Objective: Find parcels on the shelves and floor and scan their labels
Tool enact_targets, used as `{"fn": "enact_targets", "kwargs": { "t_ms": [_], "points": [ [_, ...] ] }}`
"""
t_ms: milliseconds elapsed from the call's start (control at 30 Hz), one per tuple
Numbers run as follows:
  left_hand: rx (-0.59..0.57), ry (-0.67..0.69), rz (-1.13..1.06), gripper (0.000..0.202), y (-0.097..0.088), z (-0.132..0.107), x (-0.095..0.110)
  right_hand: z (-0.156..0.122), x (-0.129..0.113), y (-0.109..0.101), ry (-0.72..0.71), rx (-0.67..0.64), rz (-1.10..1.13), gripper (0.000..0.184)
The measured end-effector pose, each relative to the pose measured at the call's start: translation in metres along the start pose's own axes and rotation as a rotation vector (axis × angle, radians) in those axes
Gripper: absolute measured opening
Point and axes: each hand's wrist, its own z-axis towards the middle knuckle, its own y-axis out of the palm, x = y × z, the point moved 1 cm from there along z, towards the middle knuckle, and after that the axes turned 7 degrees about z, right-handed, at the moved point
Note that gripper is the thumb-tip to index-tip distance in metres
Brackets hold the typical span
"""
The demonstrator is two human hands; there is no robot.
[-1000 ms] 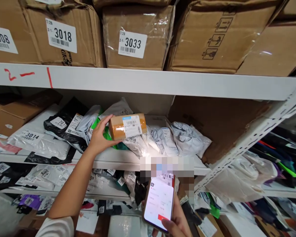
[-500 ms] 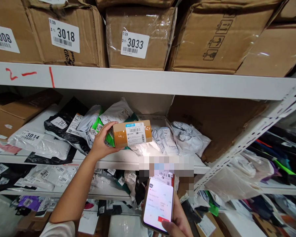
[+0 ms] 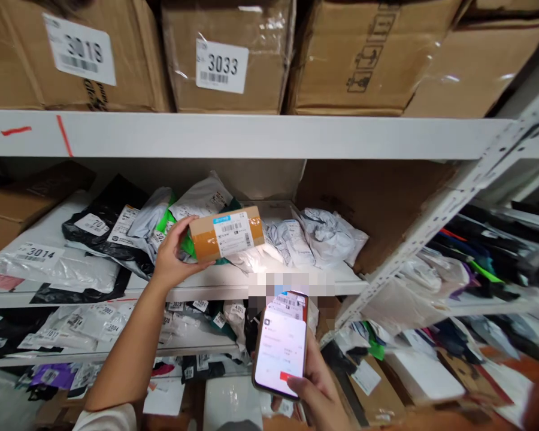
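Observation:
My left hand [image 3: 170, 258] grips the left end of a small brown taped box [image 3: 227, 233] with a white barcode label, held just above the middle shelf [image 3: 233, 280] in front of a pile of grey, black and green mailer bags [image 3: 130, 221]. My right hand [image 3: 317, 392] holds a phone [image 3: 281, 350] upright at the bottom centre, its screen lit white with a red button, below the shelf edge.
Large cardboard boxes [image 3: 227, 54] labelled 3018 and 3033 fill the top shelf. A white bag marked 3014 [image 3: 49, 260] lies at left. Lower shelves hold several labelled bags [image 3: 94, 320]. A second rack [image 3: 476, 281] with colourful parcels stands at right.
The view has shifted rightward and slightly up. My left hand has turned the small box so that its label faces me and tilted it, still above the shelf; the phone stays in my right hand.

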Motion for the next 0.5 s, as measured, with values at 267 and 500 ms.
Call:
{"fn": "enact_targets", "kwargs": {
  "t_ms": [267,500],
  "points": [
    [0.217,0.107,-0.132,0.098,-0.008,-0.004,0.024,0.006,-0.003,0.007,-0.079,-0.117,-0.013,0.087],
    [0.245,0.121,-0.111,0.096,-0.010,-0.004,0.035,0.003,0.000,0.006,-0.096,-0.124,-0.034,0.082]
  ]
}}
